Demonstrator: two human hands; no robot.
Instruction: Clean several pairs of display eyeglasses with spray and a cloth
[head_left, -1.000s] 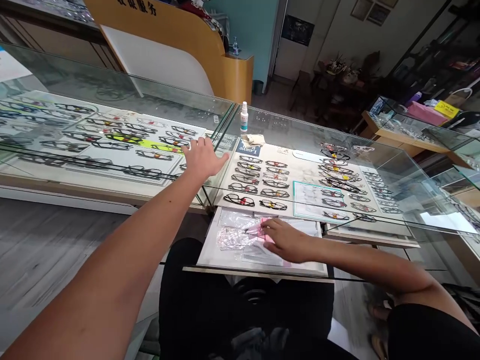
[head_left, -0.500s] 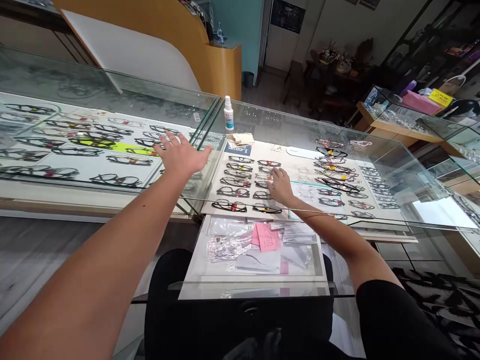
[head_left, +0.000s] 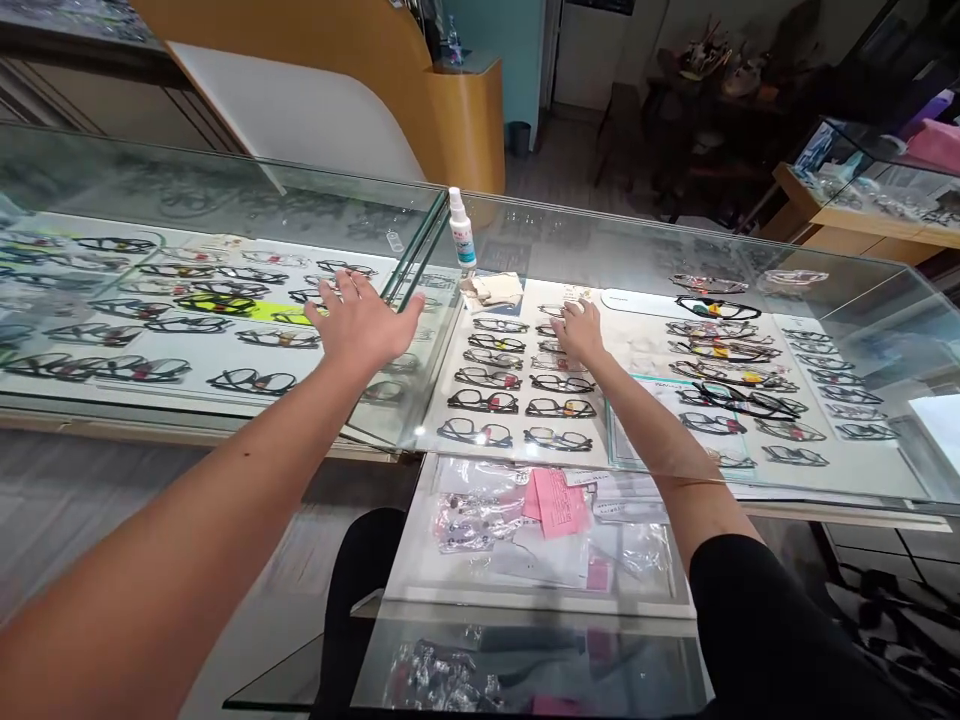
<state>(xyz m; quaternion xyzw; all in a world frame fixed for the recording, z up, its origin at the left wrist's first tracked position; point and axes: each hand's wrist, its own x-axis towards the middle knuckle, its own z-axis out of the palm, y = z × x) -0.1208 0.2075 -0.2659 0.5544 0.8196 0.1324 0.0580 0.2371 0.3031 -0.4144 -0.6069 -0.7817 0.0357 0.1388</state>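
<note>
My left hand [head_left: 364, 322] rests with spread fingers on the glass top of the left display case [head_left: 322, 185], above rows of eyeglasses [head_left: 277, 338]. My right hand [head_left: 581, 330] reaches inside the right display case, its fingers curled down at the far end of a column of eyeglasses. A thin pair of eyeglasses [head_left: 553, 310] shows at its fingertips, partly covered by the fingers. Nearer me in that column lie several dark-framed eyeglasses [head_left: 561, 408]. A second column of eyeglasses [head_left: 484, 401] lies just to the left, on the white case floor.
A white spray bottle [head_left: 462, 235] stands by the glass seam, near a folded beige cloth [head_left: 493, 290]. More eyeglasses [head_left: 712, 425] lie on the right. Below, an open drawer [head_left: 409, 570] holds plastic bags [head_left: 480, 510] and pink slips [head_left: 559, 503]. Glass edges surround my right forearm.
My right hand has moved farther along its column, away from me, and a thin pair of eyeglasses now shows at its fingertips. The left hand stays spread on the glass. The view has shifted.
</note>
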